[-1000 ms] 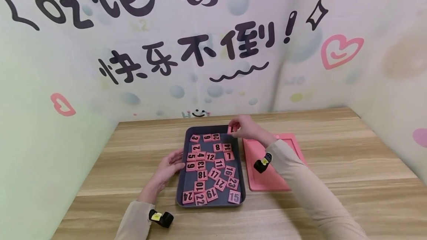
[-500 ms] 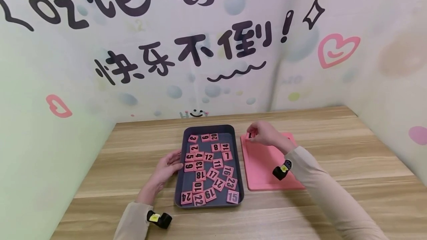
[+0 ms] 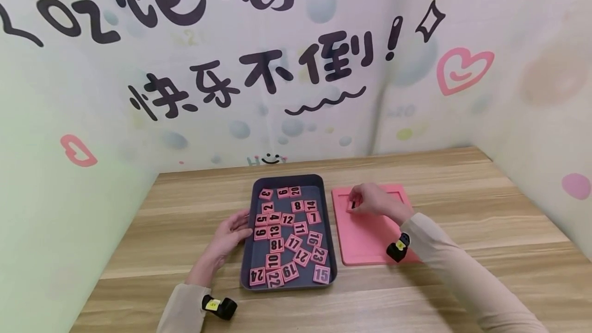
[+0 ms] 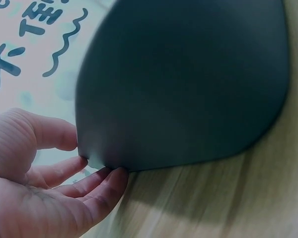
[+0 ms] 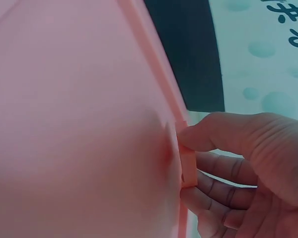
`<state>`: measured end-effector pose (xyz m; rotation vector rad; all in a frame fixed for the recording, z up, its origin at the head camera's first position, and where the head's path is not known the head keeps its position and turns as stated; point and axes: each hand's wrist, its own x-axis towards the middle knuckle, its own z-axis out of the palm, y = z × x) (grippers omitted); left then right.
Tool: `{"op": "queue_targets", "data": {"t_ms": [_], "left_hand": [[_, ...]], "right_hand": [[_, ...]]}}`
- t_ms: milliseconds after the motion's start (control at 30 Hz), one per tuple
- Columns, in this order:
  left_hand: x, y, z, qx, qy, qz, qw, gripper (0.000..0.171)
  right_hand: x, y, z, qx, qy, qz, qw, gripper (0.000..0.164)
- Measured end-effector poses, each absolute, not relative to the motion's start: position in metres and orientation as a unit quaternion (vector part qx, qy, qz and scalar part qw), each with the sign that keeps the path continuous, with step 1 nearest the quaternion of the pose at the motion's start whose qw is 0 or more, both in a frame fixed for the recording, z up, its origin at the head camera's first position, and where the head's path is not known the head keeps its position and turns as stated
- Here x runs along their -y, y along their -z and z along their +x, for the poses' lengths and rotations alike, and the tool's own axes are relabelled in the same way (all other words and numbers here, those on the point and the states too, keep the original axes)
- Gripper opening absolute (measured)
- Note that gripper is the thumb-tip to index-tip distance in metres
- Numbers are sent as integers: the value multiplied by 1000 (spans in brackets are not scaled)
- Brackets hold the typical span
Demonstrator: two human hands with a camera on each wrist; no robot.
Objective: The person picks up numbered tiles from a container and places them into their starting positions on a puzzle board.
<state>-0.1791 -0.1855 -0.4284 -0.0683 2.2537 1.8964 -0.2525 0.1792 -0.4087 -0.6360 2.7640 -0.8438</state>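
Observation:
My right hand (image 3: 373,200) pinches a pink square number tile (image 5: 187,161) between thumb and fingers. It holds the tile at the upper left corner of the pink frame board (image 3: 370,235), close to the raised rim, with the number partly covered by the fingers. At the left side of the dark grey tray (image 3: 246,256), my left hand (image 3: 229,234) rests its thumb and relaxed fingers against the outer wall. The left wrist view shows those fingertips (image 4: 120,178) right at the tray's edge. Many pink tiles with black numbers, such as tile 12 (image 3: 287,219), lie scattered inside the tray.
Tray and board stand side by side on a wood-grain table (image 3: 185,194), a narrow gap between them. A printed wall cloth (image 3: 259,132) with black lettering hangs behind. Black cameras sit on both wrists, the right one (image 3: 399,248) over the board.
My right hand has carried the tile from the tray's upper right corner rightward to the board, then down into its upper left corner. The left hand has stayed against the tray.

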Motion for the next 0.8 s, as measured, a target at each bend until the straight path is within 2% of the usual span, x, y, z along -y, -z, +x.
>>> {"op": "queue_targets", "data": {"t_ms": [433,667,800], "left_hand": [[185,432,-181,-756,-648,-27,89,54],[185,433,-181,-754,-650,-30,90,54],[185,432,-181,-756,-648,-30,90,54]], "right_hand": [[-180,414,-253,-936,264,-219,75,25],[-184,410,-254,-932,254,-248,74,19],[-181,409,-253,-940,253,-218,76,18]]}}
